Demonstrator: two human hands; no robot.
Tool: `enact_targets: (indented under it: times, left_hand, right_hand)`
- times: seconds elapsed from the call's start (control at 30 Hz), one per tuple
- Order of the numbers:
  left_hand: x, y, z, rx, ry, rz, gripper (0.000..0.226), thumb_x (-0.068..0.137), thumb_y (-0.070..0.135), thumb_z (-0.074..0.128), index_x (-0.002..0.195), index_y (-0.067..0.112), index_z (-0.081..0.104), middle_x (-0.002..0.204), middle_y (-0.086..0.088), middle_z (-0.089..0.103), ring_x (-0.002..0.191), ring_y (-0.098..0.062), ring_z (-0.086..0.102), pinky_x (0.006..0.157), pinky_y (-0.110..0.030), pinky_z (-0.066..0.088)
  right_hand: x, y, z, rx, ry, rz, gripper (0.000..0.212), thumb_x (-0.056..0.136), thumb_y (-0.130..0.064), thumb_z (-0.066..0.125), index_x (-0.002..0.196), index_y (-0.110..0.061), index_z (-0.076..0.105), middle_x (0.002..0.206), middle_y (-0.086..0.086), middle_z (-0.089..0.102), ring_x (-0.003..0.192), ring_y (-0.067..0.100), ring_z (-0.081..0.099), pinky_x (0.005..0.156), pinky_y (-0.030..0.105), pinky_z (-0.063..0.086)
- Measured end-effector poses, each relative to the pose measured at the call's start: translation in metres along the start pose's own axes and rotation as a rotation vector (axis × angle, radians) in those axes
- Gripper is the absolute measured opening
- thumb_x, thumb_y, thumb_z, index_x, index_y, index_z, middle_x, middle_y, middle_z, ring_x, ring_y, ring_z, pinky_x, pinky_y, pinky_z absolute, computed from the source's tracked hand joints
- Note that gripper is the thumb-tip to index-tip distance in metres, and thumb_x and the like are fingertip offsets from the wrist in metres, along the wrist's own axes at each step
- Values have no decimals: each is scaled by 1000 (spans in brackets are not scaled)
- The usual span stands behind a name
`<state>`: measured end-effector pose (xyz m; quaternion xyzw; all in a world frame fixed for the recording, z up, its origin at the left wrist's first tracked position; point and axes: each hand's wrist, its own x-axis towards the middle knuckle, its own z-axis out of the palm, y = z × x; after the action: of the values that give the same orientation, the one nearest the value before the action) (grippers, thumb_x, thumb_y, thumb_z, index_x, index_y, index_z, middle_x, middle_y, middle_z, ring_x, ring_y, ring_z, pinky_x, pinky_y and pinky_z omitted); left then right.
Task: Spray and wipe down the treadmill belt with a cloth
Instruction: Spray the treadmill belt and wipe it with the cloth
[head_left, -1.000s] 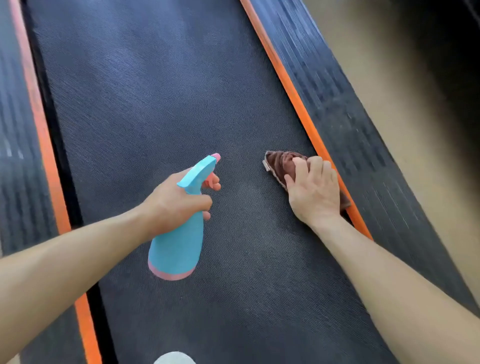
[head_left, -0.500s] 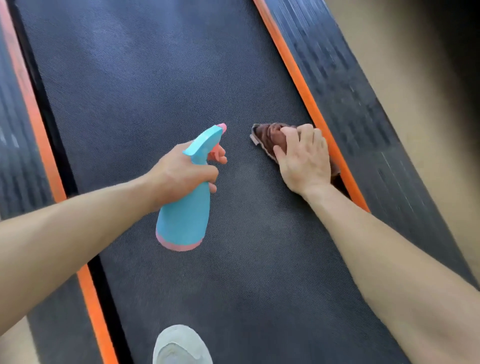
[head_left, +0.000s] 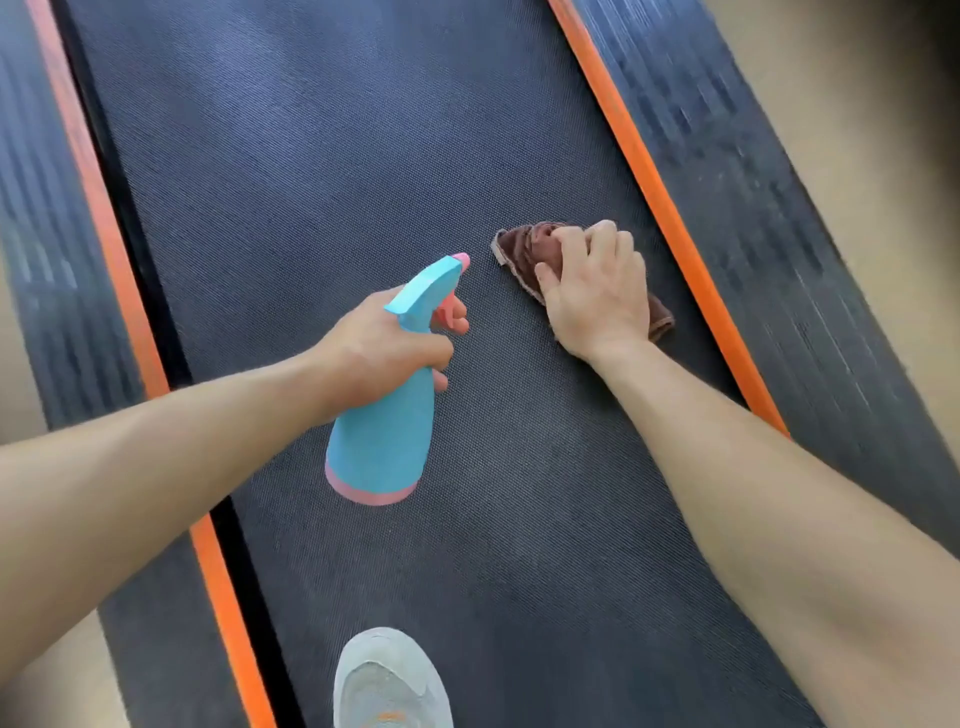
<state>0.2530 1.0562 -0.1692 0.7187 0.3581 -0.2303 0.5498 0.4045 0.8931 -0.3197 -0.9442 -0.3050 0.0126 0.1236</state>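
Here, right fingers (head_left: 602, 244) clutch cloth (head_left: 524, 252) near orange edge (head_left: 670, 218); left fingers (head_left: 459, 323) grip bottle (head_left: 384, 441).

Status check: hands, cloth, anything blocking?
Left hand grips spray bottle. Right hand holds brown cloth against belt. Shoe on belt, behind hands.

The left hand (head_left: 384, 343) and right hand (head_left: 597, 296) are bare, the left forearm (head_left: 156, 467) and right forearm (head_left: 753, 493) uncovered, and one foot wears a pale grey mesh sneaker (head_left: 389, 680) with a small orange mark.
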Motion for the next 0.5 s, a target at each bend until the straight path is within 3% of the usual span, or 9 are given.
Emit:
enact_targets:
  times: [0.13,0.27,0.37,0.5]
  left_hand:
    - [-2,2,-5,-1,13,14,45,83,2,65,124,20,66,119,8,75,80,-32,80,92,-48,60]
    - [-4,5,-12,-51,23,21,52,67,15,63,118,20,67,118,8,76,75,-28,79,90,-48,61]
    - [-3,0,-18,-70,36,25,44,69,15,64,111,26,70,115,11,76,78,-31,80,85,-46,62]
    - [-1,-16,-27,-85,53,0,33,87,0,65,107,25,69,115,11,76,75,-28,79,72,-35,59]
  right_hand:
    - [-76,-5,-7,37,-50,-58,37,97,-45,52,118,-14,54,108,14,49,91,33,46,77,47,45]
    - [-145,-14,-12,18,-107,-180,38,96,-44,50,118,-14,57,105,12,51,86,32,48,75,45,42]
    - [-101,-25,-2,37,-67,-188,38,97,-44,47,117,-13,57,108,15,53,91,34,50,79,47,42]
    - [8,-65,15,25,-31,-17,38,99,-45,44,119,-15,55,118,17,52,102,37,50,85,48,41]
